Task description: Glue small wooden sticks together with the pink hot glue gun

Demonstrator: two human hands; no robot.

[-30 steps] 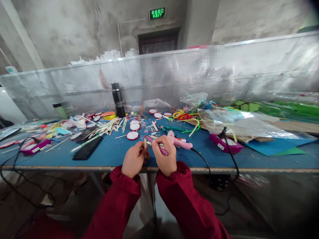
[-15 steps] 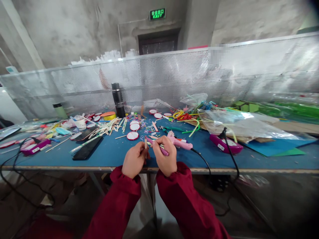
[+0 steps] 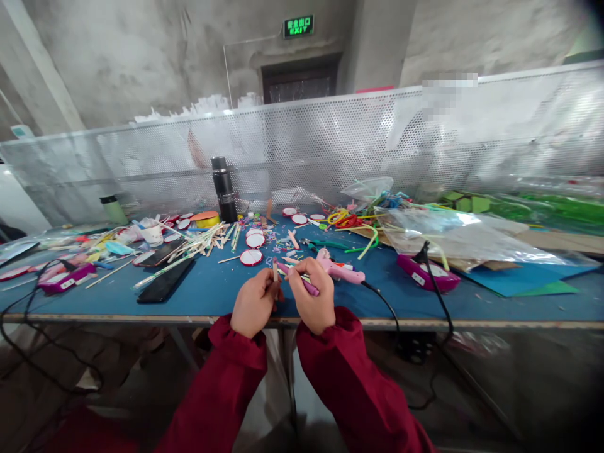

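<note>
My left hand (image 3: pixel 255 302) is closed in a pinch around a short, light wooden stick (image 3: pixel 275 272), held upright with a darker pinkish top end. Beside it, my right hand (image 3: pixel 312 296) grips a purple marker pen (image 3: pixel 310 287) like a writing tool. The pen's tip points left towards the stick; whether they touch I cannot tell. Just behind my right hand lies a pink glue gun (image 3: pixel 346 273) with a black cord. Small round discs with red rims, such as one white disc (image 3: pixel 251 257), lie beyond my left hand.
A black phone (image 3: pixel 166 281) lies to the left, near a pile of wooden sticks (image 3: pixel 207 239). A black flask (image 3: pixel 223 189) stands at the back. Green-handled pliers (image 3: pixel 325 243) lie ahead. To the right are a purple power strip (image 3: pixel 427 274) and plastic bags (image 3: pixel 462 236) over coloured sheets.
Both hands stay almost in place, still holding the stick and the marker pen. Less of the pen's purple front end shows beyond my right fingers.
</note>
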